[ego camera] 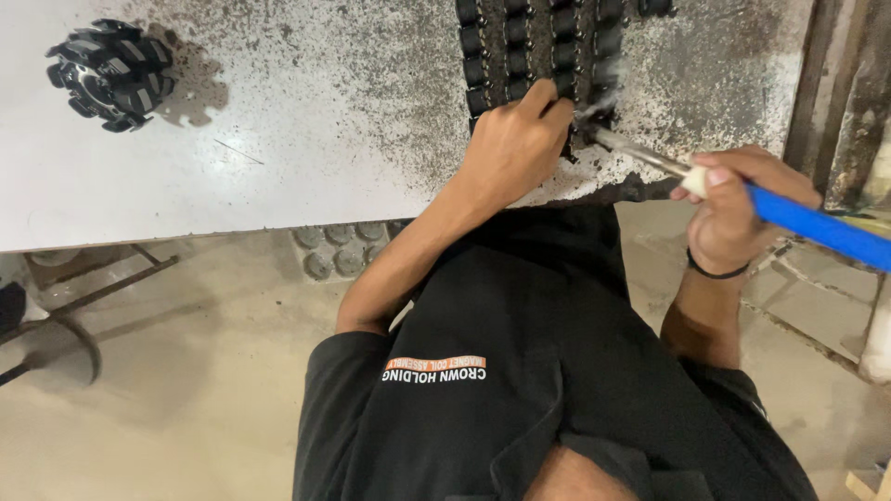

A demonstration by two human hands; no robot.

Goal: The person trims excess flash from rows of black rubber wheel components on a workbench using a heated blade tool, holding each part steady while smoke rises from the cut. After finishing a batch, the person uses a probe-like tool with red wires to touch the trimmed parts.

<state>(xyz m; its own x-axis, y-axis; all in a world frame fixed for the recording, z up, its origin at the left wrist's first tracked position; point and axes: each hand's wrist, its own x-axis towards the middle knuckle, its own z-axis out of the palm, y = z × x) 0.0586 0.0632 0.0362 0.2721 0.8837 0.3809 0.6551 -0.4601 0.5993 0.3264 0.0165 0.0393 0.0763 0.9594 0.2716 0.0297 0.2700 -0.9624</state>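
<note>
Speckled white surface [278, 139] carries rows of small black parts [534, 46]. Left hand [510, 148] presses 1 part, fingers bent on it; right hand [729, 209] grips a blue-handled soldering iron [650, 160] — tip smoking at the joint. Soldering seems underway — next needs a steady tip.

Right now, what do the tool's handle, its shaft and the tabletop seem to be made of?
The blue handle, held in the right hand, looks like smooth plastic with an even matte colour. The shaft seems bare metal, grey and shiny. The tabletop looks like white laminate or painted board, its coating worn to dark speckles.
</note>
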